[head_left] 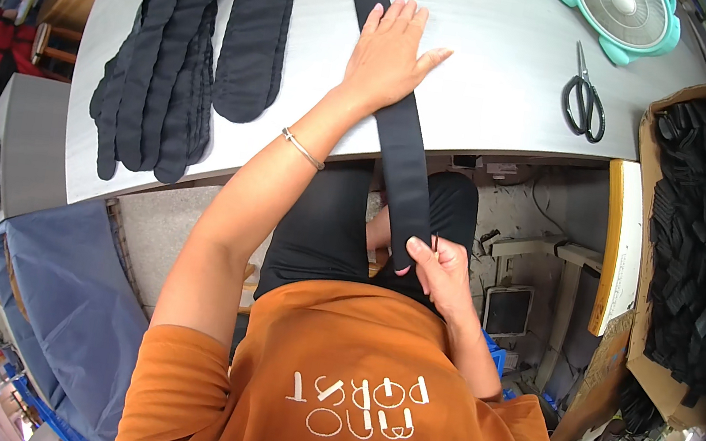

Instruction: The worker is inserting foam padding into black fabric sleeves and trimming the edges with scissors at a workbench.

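My left fingers (pixel 404 20) lie open, flat on the black strip (pixel 406 156) at 12 o'clock; my right fingers (pixel 422 254) pinch its near end off the white worktop (pixel 491 83). Scissors (pixel 582 74) lie at 2, a carton (pixel 646 377) at 3.

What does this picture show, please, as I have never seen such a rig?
These are a person's own bare hands, not a machine. The picture comes from a wide fisheye camera on the person's head, looking down, so straight edges bend. The left hand lies flat on a long black strip, which runs over the edge of the pale table; the right hand holds its near end. Also on the table are more black strips, scissors and a turquoise fan.
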A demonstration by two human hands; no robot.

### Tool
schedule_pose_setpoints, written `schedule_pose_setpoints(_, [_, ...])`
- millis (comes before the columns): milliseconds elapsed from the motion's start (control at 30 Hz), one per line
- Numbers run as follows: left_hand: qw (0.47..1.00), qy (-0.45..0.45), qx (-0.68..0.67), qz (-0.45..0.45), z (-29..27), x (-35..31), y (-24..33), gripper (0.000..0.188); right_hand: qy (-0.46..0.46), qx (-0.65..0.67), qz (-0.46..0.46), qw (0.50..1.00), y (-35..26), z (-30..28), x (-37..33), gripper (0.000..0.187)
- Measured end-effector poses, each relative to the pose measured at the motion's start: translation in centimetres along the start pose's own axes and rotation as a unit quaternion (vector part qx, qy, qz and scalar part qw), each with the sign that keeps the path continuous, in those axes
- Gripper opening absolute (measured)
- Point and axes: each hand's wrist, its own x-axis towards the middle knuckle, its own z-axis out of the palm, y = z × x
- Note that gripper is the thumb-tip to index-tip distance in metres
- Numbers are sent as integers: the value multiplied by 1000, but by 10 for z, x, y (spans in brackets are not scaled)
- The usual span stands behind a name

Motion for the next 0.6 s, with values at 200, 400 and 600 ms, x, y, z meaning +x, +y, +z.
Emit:
schedule_pose_setpoints(200, [999,-27,-14,15,-8,-30,21,65,45,-24,-105,993,-31,0,37,31])
schedule_pose_setpoints(400, [999,-36,15,23,-11,-37,28,64,-22,69,-15,997,-43,35,71,27])
schedule_pose_setpoints(600, [997,-33,51,42,-7,-36,24,62,-62,108,54,991,-20,35,38,21])
